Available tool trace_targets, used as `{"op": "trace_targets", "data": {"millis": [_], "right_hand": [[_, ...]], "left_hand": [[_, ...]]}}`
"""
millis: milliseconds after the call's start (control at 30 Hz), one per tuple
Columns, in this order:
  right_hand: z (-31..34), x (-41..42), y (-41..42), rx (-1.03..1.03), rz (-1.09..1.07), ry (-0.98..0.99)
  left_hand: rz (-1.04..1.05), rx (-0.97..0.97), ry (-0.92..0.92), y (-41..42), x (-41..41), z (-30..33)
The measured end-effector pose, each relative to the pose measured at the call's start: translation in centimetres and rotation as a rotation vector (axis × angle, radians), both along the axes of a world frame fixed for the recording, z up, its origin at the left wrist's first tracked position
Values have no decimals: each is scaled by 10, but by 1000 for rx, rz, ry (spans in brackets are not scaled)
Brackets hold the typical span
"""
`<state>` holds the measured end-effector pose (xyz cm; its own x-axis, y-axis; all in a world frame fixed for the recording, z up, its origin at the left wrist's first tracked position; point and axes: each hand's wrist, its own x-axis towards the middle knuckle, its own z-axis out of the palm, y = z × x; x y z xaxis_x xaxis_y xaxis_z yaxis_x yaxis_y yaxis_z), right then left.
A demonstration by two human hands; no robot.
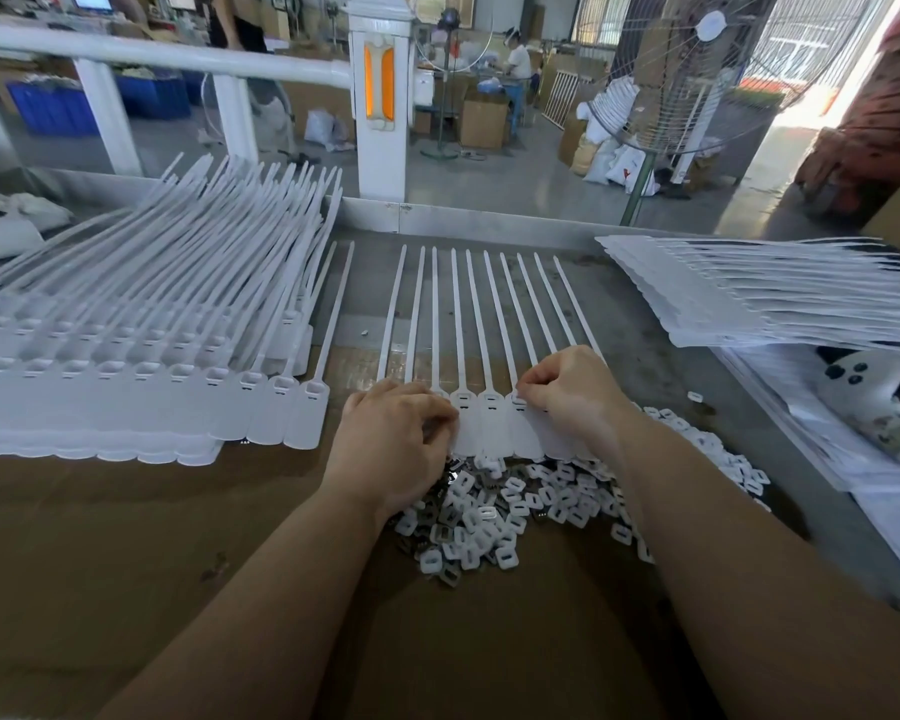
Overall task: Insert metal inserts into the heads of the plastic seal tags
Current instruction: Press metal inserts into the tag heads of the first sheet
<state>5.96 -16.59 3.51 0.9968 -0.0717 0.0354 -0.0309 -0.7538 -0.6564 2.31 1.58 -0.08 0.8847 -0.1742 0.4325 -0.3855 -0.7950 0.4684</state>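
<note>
Seal tags (489, 356) lie fanned between stacked tags (126, 366) and inserts (510, 506).

No legible text, labels, brands or numbers anywhere in view.

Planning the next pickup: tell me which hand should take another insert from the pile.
Left, probably. The left hand rests at the insert pile, while the right hand is busy at the tag heads.

Factory floor, assembly bench

Stacks of white seal tags (141, 356) are covering the workbench (126, 537), while cardboard boxes (481, 122), sacks (601, 158) and a standing fan (697, 70) are filling the hall behind.
</note>
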Motion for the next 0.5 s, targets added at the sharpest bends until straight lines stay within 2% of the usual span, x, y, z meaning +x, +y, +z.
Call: {"op": "trace_targets", "data": {"millis": [100,233,500], "right_hand": [[0,1,-1,-13,26,6],[-5,-4,3,-83,16,-111],[-19,-20,-5,-373,185,-252]], "left_hand": [[1,1,3,0,0,0],[4,-8,2,0,0,0],[2,1,5,1,0,0]]}}
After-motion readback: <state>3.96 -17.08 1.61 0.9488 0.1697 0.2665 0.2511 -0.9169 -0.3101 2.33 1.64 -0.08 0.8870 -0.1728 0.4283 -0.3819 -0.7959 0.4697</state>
